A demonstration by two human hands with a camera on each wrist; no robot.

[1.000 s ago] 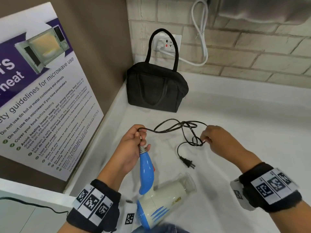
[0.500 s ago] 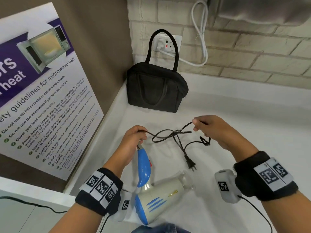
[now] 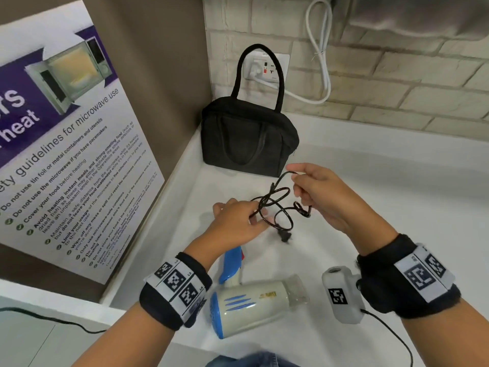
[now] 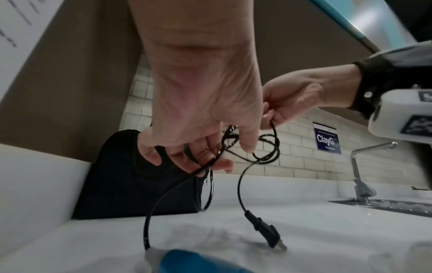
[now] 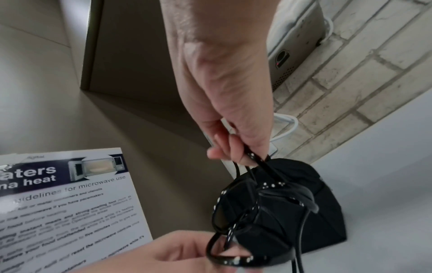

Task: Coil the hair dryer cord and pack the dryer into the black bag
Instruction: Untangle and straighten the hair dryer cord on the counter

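A white and blue hair dryer [image 3: 251, 303] lies on the white counter [image 3: 397, 207] between my wrists, its blue handle [image 3: 232, 263] pointing away. Its thin black cord [image 3: 275, 205] hangs in loose loops between my two hands, above the counter. My left hand [image 3: 238, 221] holds the loops with curled fingers [image 4: 201, 157]. My right hand [image 3: 315, 186] pinches a strand of the cord [image 5: 254, 164] higher up. The plug [image 4: 266, 229] dangles just above the counter. The black bag [image 3: 248, 136] stands in the far corner with one handle upright; whether it is zipped cannot be told.
A microwave guidelines poster [image 3: 66, 144] leans on the left wall. A wall socket [image 3: 267, 67] with a white cable [image 3: 320, 49] sits behind the bag. A sink with a tap [image 4: 360, 175] lies to the right.
My left hand has left the dryer handle and gathered the cord loops. My right hand rose toward the bag, bringing the cord closer together. The dryer now lies flat on the counter.
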